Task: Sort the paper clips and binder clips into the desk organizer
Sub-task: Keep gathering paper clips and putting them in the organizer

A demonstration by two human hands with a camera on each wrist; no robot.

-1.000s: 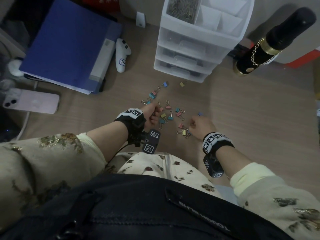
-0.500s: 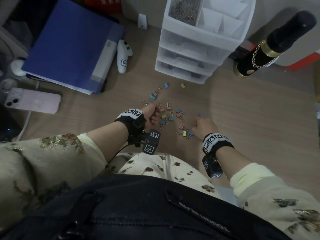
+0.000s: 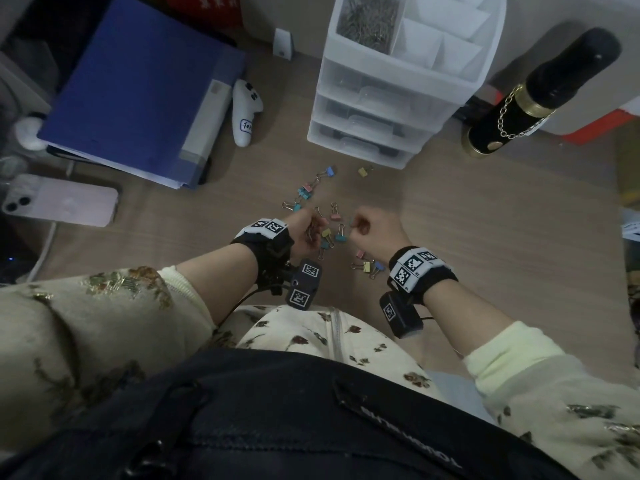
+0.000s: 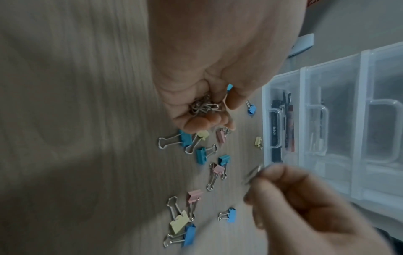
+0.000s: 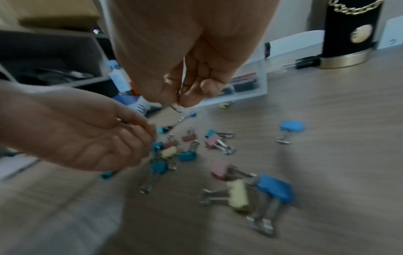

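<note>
My left hand (image 3: 308, 230) is cupped palm-up just above the desk, its curled fingers holding a small heap of silver paper clips (image 4: 203, 105). My right hand (image 3: 372, 226) hovers close to its right and pinches one silver paper clip (image 5: 177, 107) between thumb and fingertips. Several coloured binder clips (image 3: 329, 233) in blue, pink and yellow lie scattered on the desk under and around both hands. The white desk organizer (image 3: 391, 98) stands behind them, its top left compartment (image 3: 369, 19) full of paper clips.
A blue folder (image 3: 138, 88) and a white controller (image 3: 246, 112) lie at the back left, a phone (image 3: 62, 204) at the left edge. A black and gold bottle (image 3: 533, 102) stands right of the organizer. Bare wooden desk (image 3: 502, 237) stretches to the right.
My right hand has lifted off the desk near the lower binder clips and moved left and forward toward the left hand, now pinching a paper clip. The left hand has stayed put.
</note>
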